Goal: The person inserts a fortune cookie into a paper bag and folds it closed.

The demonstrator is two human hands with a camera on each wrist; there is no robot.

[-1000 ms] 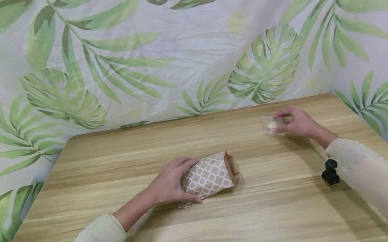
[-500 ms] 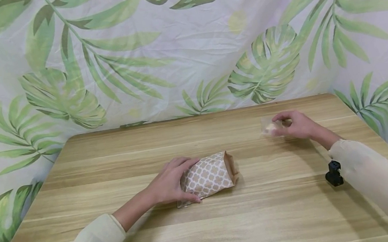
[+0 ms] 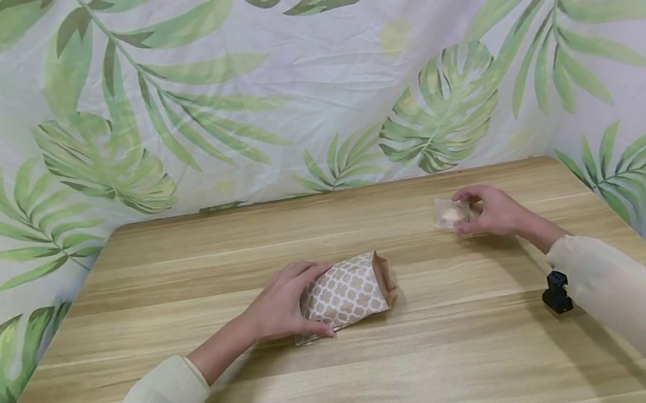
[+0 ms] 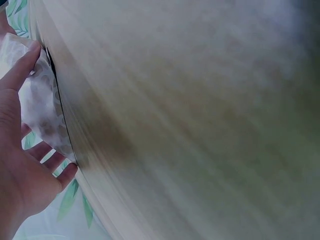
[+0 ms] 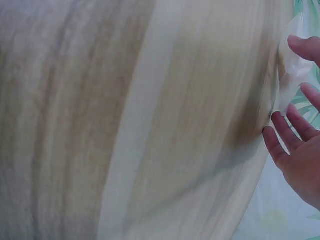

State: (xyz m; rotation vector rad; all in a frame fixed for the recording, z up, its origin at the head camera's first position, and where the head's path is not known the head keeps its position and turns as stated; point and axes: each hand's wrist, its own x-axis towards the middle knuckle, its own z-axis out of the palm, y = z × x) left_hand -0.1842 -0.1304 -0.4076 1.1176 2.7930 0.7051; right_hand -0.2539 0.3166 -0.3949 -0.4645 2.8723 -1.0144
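In the head view, a brown paper bag [image 3: 346,289] with a white lattice print lies on its side, its mouth facing right. My left hand [image 3: 283,300] holds its closed end, thumb on the near side and fingers over the far side. At the back right lies a small clear packet [image 3: 450,214] with something pale inside. My right hand [image 3: 493,211] is at the packet's right edge, thumb and index finger spread around it. In the right wrist view, the packet [image 5: 295,65] shows beside the thumb; contact is hard to judge.
Both things lie on a wood-grain table [image 3: 346,387]. Behind it hangs a pale cloth [image 3: 333,86] printed with green leaves. Black wrist cameras are strapped under both sleeves, the right one [image 3: 557,294] close to the tabletop.
The packet has shifted very slightly left and nearer with my right hand. That hand's thumb and index finger have since spread wider apart. My left hand and the bag stay put.
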